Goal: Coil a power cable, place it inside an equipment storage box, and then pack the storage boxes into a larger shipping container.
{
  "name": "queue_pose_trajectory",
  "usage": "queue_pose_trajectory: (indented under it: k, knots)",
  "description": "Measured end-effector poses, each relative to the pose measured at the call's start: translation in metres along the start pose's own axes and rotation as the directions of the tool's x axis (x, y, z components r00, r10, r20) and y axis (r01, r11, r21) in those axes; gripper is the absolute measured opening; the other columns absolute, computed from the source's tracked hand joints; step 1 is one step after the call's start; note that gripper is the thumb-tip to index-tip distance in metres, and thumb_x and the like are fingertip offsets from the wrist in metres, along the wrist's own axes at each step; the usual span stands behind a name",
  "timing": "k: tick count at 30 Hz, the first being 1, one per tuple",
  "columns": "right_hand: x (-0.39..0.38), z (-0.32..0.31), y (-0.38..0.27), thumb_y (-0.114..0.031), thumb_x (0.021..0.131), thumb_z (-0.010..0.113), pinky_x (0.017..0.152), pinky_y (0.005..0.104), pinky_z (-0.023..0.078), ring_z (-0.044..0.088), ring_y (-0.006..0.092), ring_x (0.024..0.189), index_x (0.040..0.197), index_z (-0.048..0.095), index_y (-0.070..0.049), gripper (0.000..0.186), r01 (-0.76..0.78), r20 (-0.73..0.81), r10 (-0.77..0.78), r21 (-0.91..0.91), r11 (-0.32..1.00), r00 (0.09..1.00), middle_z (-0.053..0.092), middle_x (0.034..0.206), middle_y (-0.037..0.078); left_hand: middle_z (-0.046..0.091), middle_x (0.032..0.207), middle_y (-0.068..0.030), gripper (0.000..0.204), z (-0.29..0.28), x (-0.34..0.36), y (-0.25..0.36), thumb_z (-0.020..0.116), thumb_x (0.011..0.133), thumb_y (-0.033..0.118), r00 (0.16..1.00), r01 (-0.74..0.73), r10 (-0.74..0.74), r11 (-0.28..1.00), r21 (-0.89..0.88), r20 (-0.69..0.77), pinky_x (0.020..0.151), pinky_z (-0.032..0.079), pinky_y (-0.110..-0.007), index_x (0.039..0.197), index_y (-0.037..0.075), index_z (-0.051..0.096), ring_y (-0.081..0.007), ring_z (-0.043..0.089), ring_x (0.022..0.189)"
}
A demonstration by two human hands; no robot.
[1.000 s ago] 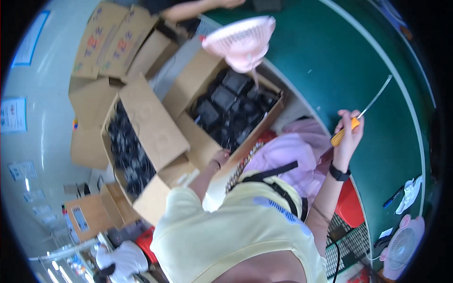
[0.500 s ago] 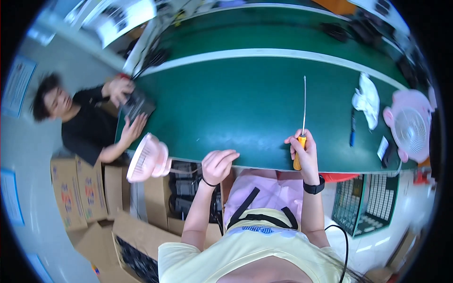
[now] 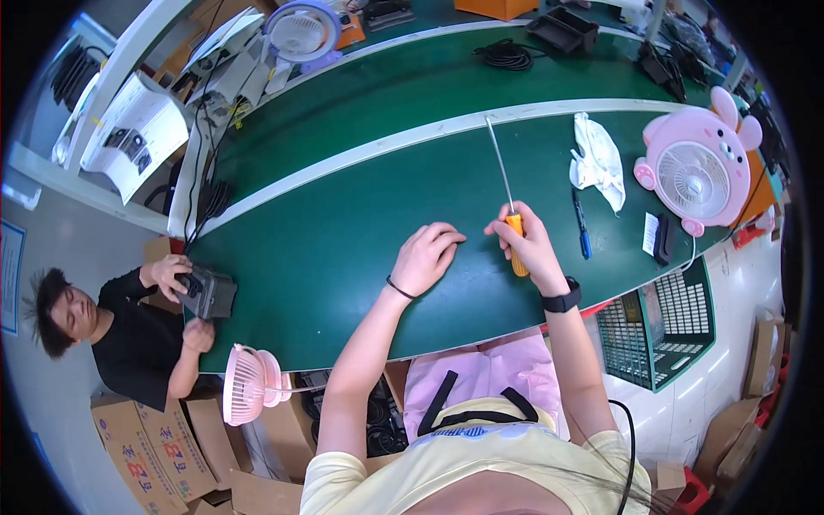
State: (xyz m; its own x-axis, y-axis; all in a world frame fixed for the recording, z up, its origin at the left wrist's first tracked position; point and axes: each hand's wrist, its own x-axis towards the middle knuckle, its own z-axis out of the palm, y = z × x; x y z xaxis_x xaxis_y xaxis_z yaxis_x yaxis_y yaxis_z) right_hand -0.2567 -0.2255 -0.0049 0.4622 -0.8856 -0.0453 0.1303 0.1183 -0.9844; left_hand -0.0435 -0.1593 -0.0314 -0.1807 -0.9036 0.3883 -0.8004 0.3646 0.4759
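Observation:
A screwdriver with a yellow-orange handle (image 3: pixel 516 249) and a long thin metal shaft is gripped in my right hand (image 3: pixel 534 251). Its shaft points away from me over the green tabletop. To its left, my left hand (image 3: pixel 427 257) rests on the table with loosely bent fingers, and I see nothing in it. A blue and black pen (image 3: pixel 583 225) lies just right of my right hand. Beyond the pen is a crumpled white cloth or bag (image 3: pixel 598 163). A small black piece (image 3: pixel 663 239) with a white label lies near the right end.
A pink animal-shaped fan (image 3: pixel 695 176) stands at right, and another pink fan (image 3: pixel 245 386) at the front left edge. At the left end a co-worker (image 3: pixel 129 335) handles a dark grey box-shaped device (image 3: pixel 208 292). Cartons (image 3: pixel 154 451) stand lower left; a green crate (image 3: pixel 657 330) sits lower right.
My view has shifted, showing more of the table's far side. Both hands are farther over the table, the screwdriver still in my right. The co-worker has lowered one hand beside the grey device.

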Motion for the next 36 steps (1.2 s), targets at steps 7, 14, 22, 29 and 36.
queue_pose_trajectory:
  k: [7, 14, 22, 29, 36]
  knots:
    - [0.06, 0.024, 0.029, -0.01, 0.096, 0.061, 0.053, 0.0183, 0.045, 0.052, 0.0035, 0.063, 0.102, 0.052, -0.009, 0.012, 0.093, -0.025, -0.093, -0.021, 0.995, 0.995, 0.068, 0.089, 0.004, 0.062, 0.106, -0.002, 0.018, 0.01, -0.019, 0.0, 0.067, 0.084, 0.011, 0.996, -0.068, 0.071, 0.996, 0.057, -0.054, 0.081, 0.051, -0.038, 0.101, 0.016, 0.07, -0.0239, 0.062, 0.092]
    - [0.062, 0.015, 0.052, -0.007, 0.095, 0.061, 0.049, 0.0182, 0.043, 0.052, 0.0033, 0.06, 0.1, 0.053, -0.007, 0.009, 0.071, -0.122, -0.078, -0.061, 0.996, 0.989, 0.069, 0.089, 0.006, 0.06, 0.106, -0.0002, 0.017, 0.016, -0.025, -0.002, 0.066, 0.084, 0.013, 0.994, -0.078, 0.083, 0.994, 0.07, -0.074, 0.084, 0.049, -0.037, 0.101, 0.017, 0.067, -0.0212, 0.059, 0.095]
    - [0.046, 0.027, 0.05, -0.007, 0.096, 0.06, 0.049, 0.0185, 0.044, 0.052, 0.0026, 0.059, 0.098, 0.054, -0.005, 0.007, 0.151, 0.015, -0.152, -0.227, 0.962, 0.988, 0.07, 0.088, 0.006, 0.06, 0.103, 0.0003, 0.016, 0.021, -0.028, 0.001, 0.067, 0.082, 0.014, 0.991, -0.101, 0.109, 0.989, 0.107, -0.074, 0.081, 0.049, -0.036, 0.097, 0.017, 0.068, -0.0202, 0.059, 0.092]
    - [0.037, 0.038, 0.043, -0.007, 0.093, 0.062, 0.05, 0.0203, 0.047, 0.058, 0.0049, 0.063, 0.1, 0.059, -0.005, 0.007, 0.141, -0.036, -0.163, -0.34, 0.93, 0.986, 0.071, 0.087, 0.005, 0.063, 0.101, -0.0009, 0.018, 0.014, -0.026, 0.006, 0.067, 0.081, 0.013, 0.991, -0.121, 0.126, 0.985, 0.124, -0.037, 0.079, 0.052, -0.039, 0.099, 0.016, 0.069, -0.0227, 0.062, 0.091]
    - [0.039, 0.025, 0.044, -0.022, 0.087, 0.07, 0.072, 0.0346, 0.054, 0.071, 0.026, 0.079, 0.103, 0.064, -0.007, 0.023, 0.314, -0.168, -0.438, -0.483, 0.818, 0.883, 0.071, 0.088, 0.012, 0.067, 0.094, -0.0037, 0.015, 0.011, -0.017, 0.023, 0.068, 0.082, 0.006, 0.99, -0.128, 0.135, 0.985, 0.118, -0.05, 0.074, 0.054, -0.036, 0.095, 0.013, 0.071, -0.0234, 0.065, 0.084]
